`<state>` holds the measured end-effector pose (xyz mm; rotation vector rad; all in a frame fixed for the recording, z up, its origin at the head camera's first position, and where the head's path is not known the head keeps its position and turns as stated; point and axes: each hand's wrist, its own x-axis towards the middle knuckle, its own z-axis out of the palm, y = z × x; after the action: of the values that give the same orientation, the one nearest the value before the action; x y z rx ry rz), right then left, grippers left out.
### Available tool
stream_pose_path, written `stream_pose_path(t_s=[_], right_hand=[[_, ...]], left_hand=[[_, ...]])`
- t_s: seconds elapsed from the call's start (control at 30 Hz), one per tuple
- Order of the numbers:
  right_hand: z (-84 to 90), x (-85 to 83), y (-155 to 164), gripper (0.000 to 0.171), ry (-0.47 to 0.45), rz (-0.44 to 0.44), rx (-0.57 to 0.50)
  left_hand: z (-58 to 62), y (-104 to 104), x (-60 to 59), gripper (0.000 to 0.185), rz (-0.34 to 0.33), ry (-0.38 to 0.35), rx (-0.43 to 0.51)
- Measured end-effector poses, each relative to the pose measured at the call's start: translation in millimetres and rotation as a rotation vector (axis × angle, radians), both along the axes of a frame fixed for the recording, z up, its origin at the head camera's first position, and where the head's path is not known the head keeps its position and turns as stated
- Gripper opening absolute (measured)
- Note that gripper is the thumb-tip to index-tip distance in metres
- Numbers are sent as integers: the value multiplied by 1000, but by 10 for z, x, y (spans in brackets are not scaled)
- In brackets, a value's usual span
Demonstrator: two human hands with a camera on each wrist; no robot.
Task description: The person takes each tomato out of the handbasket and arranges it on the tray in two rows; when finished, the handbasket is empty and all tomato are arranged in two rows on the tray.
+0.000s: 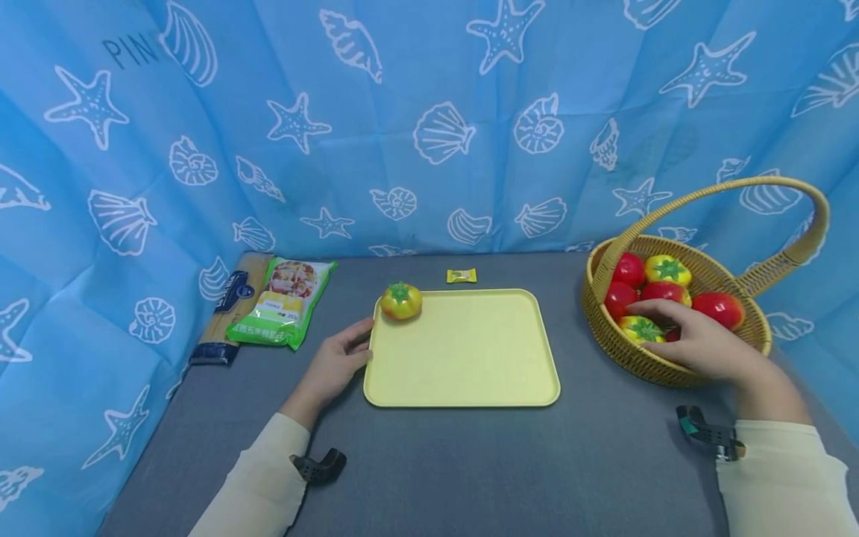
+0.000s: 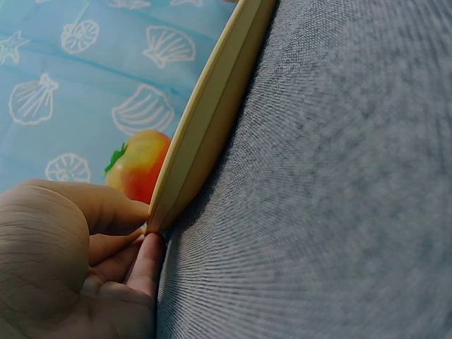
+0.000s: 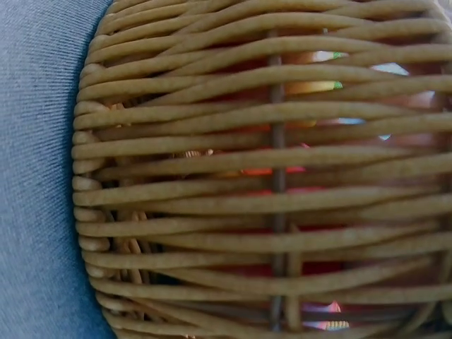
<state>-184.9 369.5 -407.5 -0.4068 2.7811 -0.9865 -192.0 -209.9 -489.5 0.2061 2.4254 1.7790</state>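
Observation:
My left hand [image 1: 338, 364] is at the left edge of a pale yellow tray [image 1: 463, 354]. Seen from the left wrist, the thumb and a finger pinch the tray's rim [image 2: 185, 152]. A yellow-orange persimmon [image 1: 401, 301] with a green calyx sits in the tray's far left corner. Over at the right, my right hand [image 1: 701, 339] reaches into a wicker basket [image 1: 617, 354], thumb and fingers around another yellow persimmon [image 1: 637, 328]. Only the basket's woven wall [image 3: 212, 155] shows in the right wrist view; it hides the hand there.
Beside the gripped persimmon lie red apples [image 1: 628, 270], a red mango [image 1: 719, 310] and one more persimmon [image 1: 667, 269]. The basket's tall handle [image 1: 711, 186] arches over them. A small yellow packet [image 1: 461, 276] lies behind the tray. A green food bag [image 1: 285, 302] overlaps a noodle pack [image 1: 228, 313].

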Motion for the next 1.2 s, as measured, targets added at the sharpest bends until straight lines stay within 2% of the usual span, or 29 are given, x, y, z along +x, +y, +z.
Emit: stream_pose_path(t_s=[0.27, 0.53, 0.83, 0.97, 1.2], right_hand=[[-2, -24, -40, 74, -12, -38, 103], [10, -40, -52, 70, -13, -67, 83], [41, -2, -9, 69, 37, -101, 71], [109, 24, -6, 71, 67, -143, 63], [260, 75, -53, 66, 174, -184, 28]], left_hand=[[7, -1, 4, 60, 2, -2, -3], [-1, -1, 6, 60, 11, -9, -7], [0, 3, -2, 59, 0, 7, -5], [9, 7, -2, 60, -7, 9, -2], [-7, 4, 2, 60, 0, -3, 0]])
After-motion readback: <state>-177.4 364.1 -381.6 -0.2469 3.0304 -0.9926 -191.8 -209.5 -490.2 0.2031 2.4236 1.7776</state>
